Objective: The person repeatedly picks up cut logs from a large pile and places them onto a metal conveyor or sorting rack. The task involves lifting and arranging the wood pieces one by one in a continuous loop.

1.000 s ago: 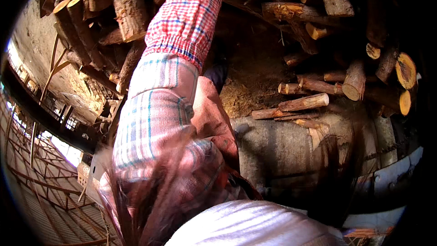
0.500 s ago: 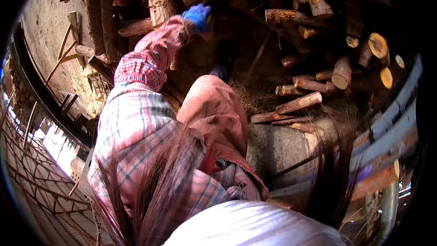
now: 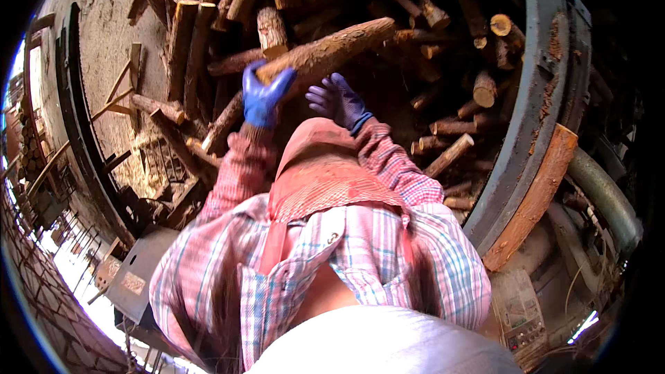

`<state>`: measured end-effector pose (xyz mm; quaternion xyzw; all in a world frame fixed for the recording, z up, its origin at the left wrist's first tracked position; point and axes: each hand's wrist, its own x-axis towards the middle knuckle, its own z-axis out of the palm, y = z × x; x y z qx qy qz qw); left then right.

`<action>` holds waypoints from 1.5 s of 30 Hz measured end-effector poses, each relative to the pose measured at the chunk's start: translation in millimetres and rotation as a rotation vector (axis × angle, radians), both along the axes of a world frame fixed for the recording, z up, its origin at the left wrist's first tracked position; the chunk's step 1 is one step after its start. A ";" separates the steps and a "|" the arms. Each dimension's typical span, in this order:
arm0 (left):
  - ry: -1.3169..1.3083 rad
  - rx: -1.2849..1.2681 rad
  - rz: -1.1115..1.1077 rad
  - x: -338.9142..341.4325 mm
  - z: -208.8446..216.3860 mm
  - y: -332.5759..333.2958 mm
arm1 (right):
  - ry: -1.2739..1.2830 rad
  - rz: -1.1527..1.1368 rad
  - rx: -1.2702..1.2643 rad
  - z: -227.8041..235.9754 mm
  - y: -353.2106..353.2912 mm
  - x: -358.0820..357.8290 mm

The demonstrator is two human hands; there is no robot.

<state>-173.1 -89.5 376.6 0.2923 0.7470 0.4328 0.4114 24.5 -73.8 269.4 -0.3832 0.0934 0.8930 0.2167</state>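
A long, bark-covered log (image 3: 339, 47) slants up to the right in front of me, its far end raised over the woodpile. Around its near left end is my left hand (image 3: 264, 95), in a blue glove, thumb and fingers closed on the wood. My right hand (image 3: 339, 104), in a darker purple-blue glove, is below the log's middle with its fingers spread. It holds nothing, and whether its fingertips touch the log I cannot tell. Just beyond my left hand a shorter log (image 3: 272, 30) points toward me, cut end showing.
Several logs lie heaped ahead and to the right, such as a cut log (image 3: 484, 90). At my right runs a blue-grey steel beam (image 3: 511, 125), with a reddish wood slab (image 3: 532, 197) along it. A grey metal box (image 3: 143, 273) stands at the lower left.
My left hand, stretched far forward before, is now closer and grips the long log. My right hand has come in beside it. The view has shifted, and the steel beam appears more upright.
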 end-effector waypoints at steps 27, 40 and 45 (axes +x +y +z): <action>-0.261 -0.032 -0.577 224.3 4.3 -1.4 | -2.152 0.828 0.759 306.7 165.0 470.7; -0.052 -0.277 -0.504 165.3 -55.8 21.8 | -2.491 0.596 1.184 273.8 132.9 464.1; 0.042 -0.422 -0.662 135.2 -86.3 83.0 | -2.247 0.509 1.760 253.1 225.9 377.0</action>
